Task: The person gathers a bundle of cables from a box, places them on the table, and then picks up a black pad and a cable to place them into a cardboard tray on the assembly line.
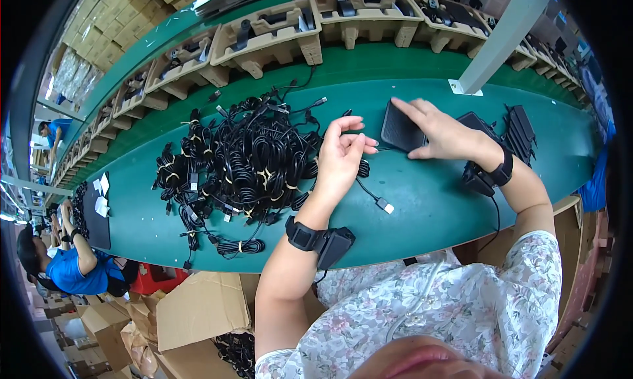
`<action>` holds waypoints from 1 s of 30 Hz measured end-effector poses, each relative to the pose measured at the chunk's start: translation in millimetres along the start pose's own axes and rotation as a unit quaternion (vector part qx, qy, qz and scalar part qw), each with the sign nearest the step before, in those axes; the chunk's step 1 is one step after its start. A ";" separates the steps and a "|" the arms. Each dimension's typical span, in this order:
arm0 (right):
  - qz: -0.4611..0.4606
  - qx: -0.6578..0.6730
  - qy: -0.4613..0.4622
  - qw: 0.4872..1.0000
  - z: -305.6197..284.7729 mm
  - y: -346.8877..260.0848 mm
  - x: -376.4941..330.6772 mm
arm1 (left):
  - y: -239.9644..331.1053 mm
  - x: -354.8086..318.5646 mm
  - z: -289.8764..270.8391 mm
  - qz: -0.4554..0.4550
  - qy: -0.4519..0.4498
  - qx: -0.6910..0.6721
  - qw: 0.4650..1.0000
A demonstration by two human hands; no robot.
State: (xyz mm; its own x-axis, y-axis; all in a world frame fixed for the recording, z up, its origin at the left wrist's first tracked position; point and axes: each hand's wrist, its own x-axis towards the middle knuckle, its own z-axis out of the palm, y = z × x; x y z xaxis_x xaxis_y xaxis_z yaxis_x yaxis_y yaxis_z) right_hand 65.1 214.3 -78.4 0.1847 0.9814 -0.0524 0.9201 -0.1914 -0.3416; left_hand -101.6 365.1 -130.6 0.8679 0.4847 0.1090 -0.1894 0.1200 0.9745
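My right hand point(443, 132) grips a flat black rectangular device point(401, 127), its fingers on the far edge and its thumb at the near side. Just left of it, my left hand point(343, 151) has curled fingers, pinched at the end of a thin black cable that reaches toward the device. Below that hand a cable end with a silver USB plug point(384, 205) lies on the green table. To the left spreads a large heap of coiled black cables point(254, 158), several bound with pale ties. Both my wrists carry strapped black boxes.
Brown moulded trays point(267, 46) holding black parts line the far side. A white post point(501, 43) rises from the table point(422, 221). More flat black devices point(519, 134) are stacked at right. An open carton point(201, 310) stands below; a co-worker in blue point(82, 270) sits at far left.
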 end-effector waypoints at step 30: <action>0.106 -0.347 0.283 0.888 -107.1 222.4 185.6 | -11.4 3.4 2.1 -0.006 0.002 -0.041 0.999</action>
State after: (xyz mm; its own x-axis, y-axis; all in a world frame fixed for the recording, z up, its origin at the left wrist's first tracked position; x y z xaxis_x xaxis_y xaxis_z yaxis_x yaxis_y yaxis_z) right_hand 341.0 352.3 -63.6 0.3430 0.7953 0.4999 0.7991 -0.5268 0.2897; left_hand -95.5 363.6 -140.9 0.8683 0.4864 0.0973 -0.2168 0.1957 0.9564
